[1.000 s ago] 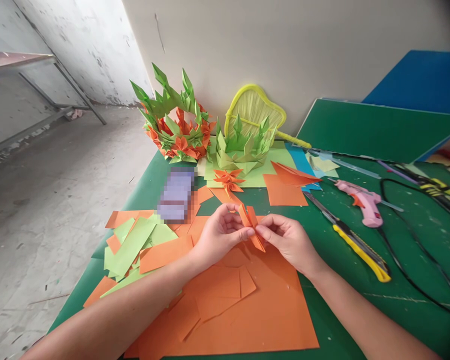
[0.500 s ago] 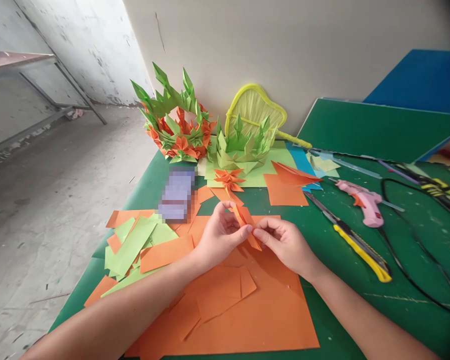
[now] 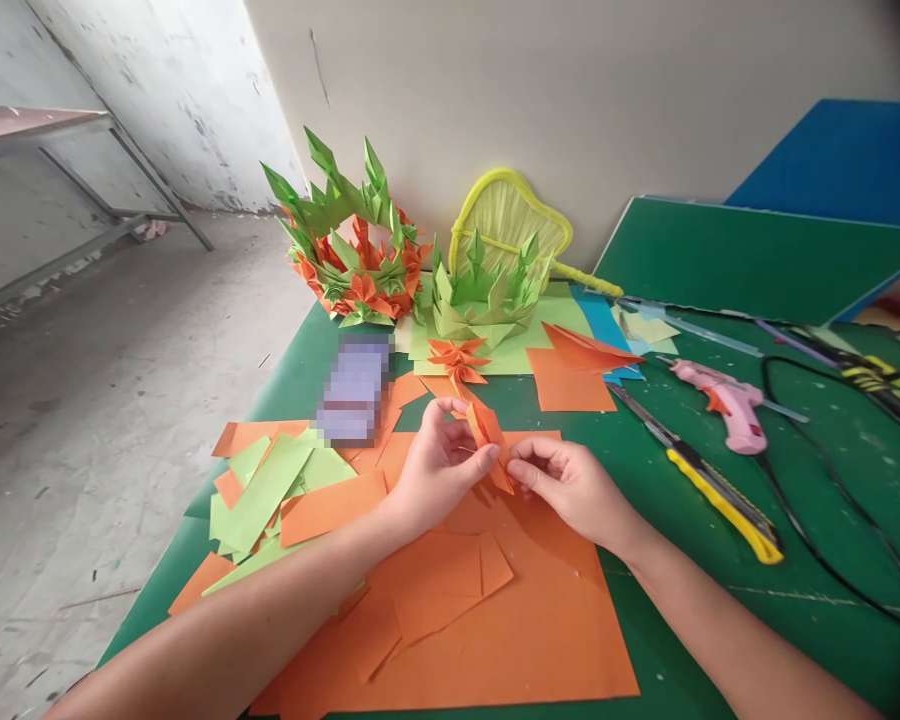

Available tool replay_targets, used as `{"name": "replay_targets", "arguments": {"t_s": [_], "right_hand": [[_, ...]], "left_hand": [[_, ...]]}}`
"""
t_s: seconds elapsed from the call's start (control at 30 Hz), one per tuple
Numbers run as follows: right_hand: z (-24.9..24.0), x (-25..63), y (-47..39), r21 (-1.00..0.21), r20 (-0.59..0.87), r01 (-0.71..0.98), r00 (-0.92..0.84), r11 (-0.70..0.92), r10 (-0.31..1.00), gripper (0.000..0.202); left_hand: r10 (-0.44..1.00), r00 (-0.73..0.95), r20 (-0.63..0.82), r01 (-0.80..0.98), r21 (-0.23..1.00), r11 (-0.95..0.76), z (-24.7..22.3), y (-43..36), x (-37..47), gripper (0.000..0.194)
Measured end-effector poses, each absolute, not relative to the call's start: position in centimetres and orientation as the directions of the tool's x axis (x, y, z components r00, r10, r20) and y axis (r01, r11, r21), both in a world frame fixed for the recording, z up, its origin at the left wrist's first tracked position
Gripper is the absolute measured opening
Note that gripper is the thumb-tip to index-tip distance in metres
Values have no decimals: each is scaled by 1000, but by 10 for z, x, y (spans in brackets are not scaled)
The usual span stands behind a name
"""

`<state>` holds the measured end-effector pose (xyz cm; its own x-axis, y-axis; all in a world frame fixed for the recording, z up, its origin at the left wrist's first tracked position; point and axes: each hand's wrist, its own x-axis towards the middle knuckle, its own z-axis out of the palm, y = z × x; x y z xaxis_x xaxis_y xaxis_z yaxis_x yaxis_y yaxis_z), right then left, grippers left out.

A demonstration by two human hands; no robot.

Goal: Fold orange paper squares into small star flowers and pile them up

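Observation:
A small folded piece of orange paper (image 3: 487,428) is held up over the large orange sheet (image 3: 540,640). My left hand (image 3: 442,470) pinches its left side between thumb and fingers. My right hand (image 3: 562,485) is closed at the paper's lower right edge, thumb against fingertips; part of the paper there is hidden. Just beyond my hands lies an orange folded-paper flower (image 3: 459,358). Behind it stands a ring of green folded paper (image 3: 487,305). Loose orange strips (image 3: 334,507) and green strips (image 3: 262,490) are scattered left of my left hand.
A taller green-and-orange paper ring (image 3: 360,270) stands at the back left, near a blurred-out rectangular object (image 3: 354,390). Right of my hands lie a yellow utility knife (image 3: 720,505) and a pink glue gun (image 3: 727,405) with its cable. A yellow-rimmed fan (image 3: 514,215) leans on the wall.
The folded orange paper has tilted and shifted slightly to the left at its lower end. Both hands stay almost in the same place.

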<state>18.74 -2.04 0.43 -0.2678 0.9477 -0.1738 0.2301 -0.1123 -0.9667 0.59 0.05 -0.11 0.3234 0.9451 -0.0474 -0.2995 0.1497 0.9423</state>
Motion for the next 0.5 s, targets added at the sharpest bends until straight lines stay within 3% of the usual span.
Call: {"name": "replay_targets", "arguments": {"t_s": [0.27,0.5], "right_hand": [[8,183,-22,-974,-171,192,-246,-125,954,25],[10,183,-24,-960,-115,279,-302,-27,946,25]], "left_hand": [[953,302,36,-306,950,61,1,-1,8,38],[954,295,43,-344,937,65,3,0,8,39]]}}
